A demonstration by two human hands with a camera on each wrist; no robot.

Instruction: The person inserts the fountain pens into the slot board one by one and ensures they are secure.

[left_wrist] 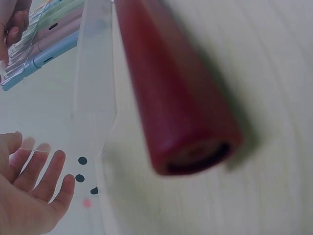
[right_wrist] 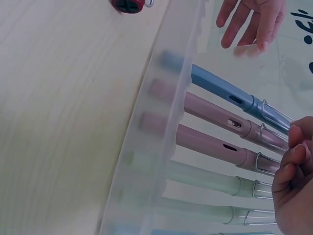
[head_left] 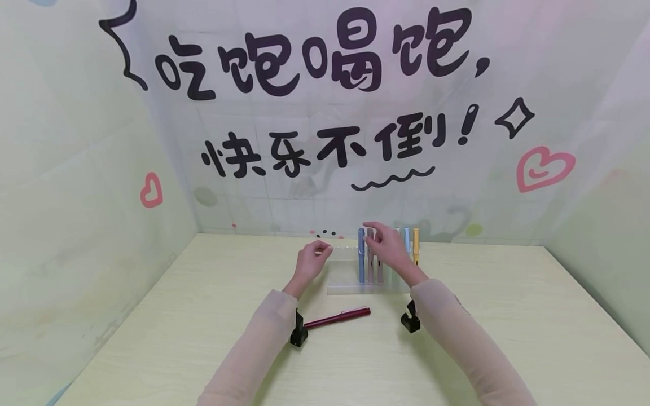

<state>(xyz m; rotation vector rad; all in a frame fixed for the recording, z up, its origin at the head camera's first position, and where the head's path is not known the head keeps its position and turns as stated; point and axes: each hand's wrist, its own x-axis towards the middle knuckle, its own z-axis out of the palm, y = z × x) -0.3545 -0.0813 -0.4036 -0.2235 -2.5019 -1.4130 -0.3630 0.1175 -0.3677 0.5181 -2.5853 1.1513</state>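
A clear pen stand holds several upright clipped pens. My left hand pinches the stand's upper left edge; in the left wrist view, fingers show partly behind the clear panel. My right hand is at the cap of the blue pen, thumb and index finger apart beside its top; contact is hard to make out. Right of the blue pen stand two mauve pens, then pale green pens. A dark red pen lies on the table in front of the stand.
Past the green pens stand a light blue pen and a yellow pen. Behind the stand hangs a printed cloth backdrop. Black wrist mounts hang below both sleeves, the left one close to the dark red pen. The wooden table runs wide on both sides.
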